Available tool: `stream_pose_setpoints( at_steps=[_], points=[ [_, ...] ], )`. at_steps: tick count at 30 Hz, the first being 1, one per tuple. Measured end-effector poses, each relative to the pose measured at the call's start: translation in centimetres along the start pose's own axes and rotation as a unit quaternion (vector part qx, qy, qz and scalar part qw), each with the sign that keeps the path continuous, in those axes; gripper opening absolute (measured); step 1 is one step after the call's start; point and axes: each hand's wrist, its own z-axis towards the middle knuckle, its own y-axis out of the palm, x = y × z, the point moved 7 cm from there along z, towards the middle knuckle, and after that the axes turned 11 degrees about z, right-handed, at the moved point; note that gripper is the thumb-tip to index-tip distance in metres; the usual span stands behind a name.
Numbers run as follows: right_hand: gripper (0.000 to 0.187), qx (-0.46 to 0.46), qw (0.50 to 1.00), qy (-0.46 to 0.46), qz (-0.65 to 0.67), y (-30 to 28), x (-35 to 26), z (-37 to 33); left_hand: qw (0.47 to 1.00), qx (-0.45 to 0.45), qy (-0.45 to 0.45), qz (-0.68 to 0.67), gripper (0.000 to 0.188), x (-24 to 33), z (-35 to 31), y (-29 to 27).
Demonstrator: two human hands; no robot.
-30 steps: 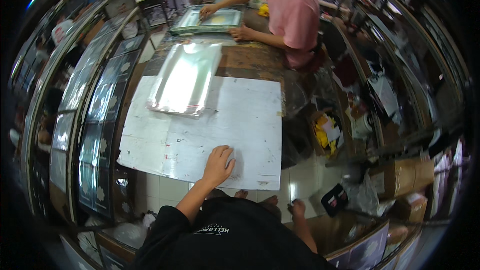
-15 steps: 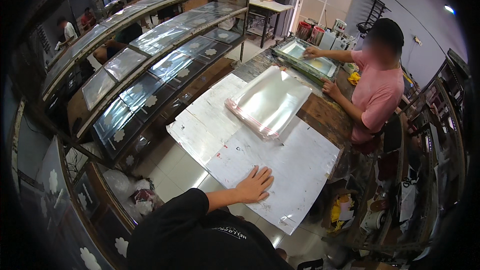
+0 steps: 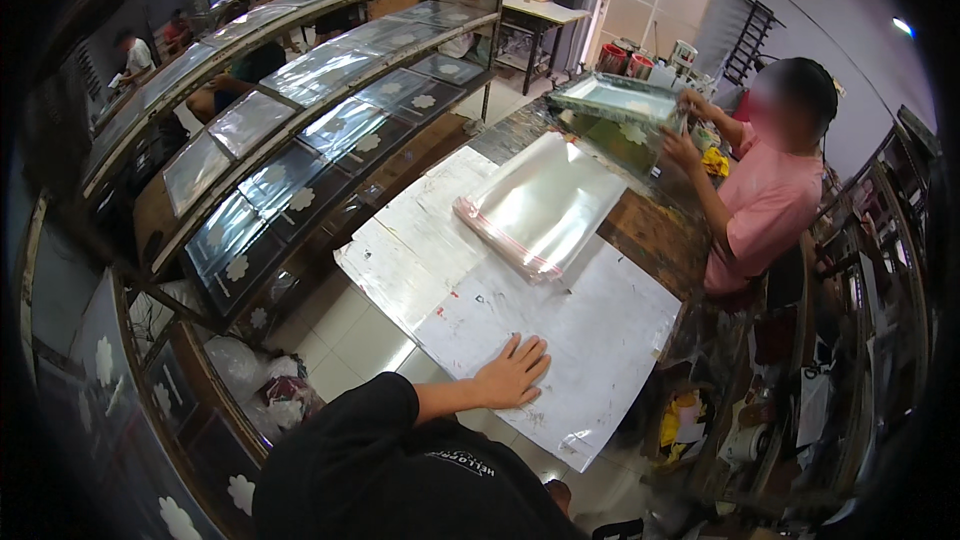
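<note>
resting palm-down, fingers slightly spread, the left hand [image 3: 512, 374] grips nothing at the white board [image 3: 590, 355]'s near edge; light, even pressure likely steadies it best. plastic bags [image 3: 552, 202] overlap its far edge. right hand unseen.

Wide fisheye view, darkening to black at the rim, with rack rails [image 3: 300, 118] strongly bowed. Lamps [image 3: 903, 27] shine at both upper corners; glare streaks the plastic sleeves [image 3: 560, 202]. The white worktop [image 3: 595, 345] is bright, the lower right dim, the co-worker's face [image 3: 790, 105] blurred.

Sleeves [image 3: 545, 202] on board [image 3: 600, 325], frame [image 3: 618, 114] behind
</note>
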Motion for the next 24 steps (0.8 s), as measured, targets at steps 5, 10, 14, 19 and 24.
stream_pose_setpoints(
  at_steps=[5,10,14,19,24],
  points=[
    [0.026,-0.058,0.937,-0.054,-0.339,1.3,2.3,-1.4,1.000,0.000,-0.004,-0.031,0.070,-0.2,0.2,0.2],
    [0.021,-0.014,0.944,-0.081,-0.319,1.2,1.7,-2.8,0.999,0.006,-0.007,-0.049,0.070,-0.6,0.5,-0.2],
    [0.022,0.057,0.995,0.067,-0.041,0.1,2.7,-4.4,0.998,0.011,-0.006,-0.064,0.068,-0.6,0.6,-0.4],
    [0.024,0.170,0.899,0.248,0.318,0.6,0.6,-6.1,0.998,0.011,-0.003,-0.056,0.068,-0.4,0.8,0.1],
    [0.026,0.186,0.889,0.253,0.334,0.4,2.1,-6.1,0.995,0.021,-0.008,-0.100,0.066,-0.9,1.0,-0.2]
  ],
)
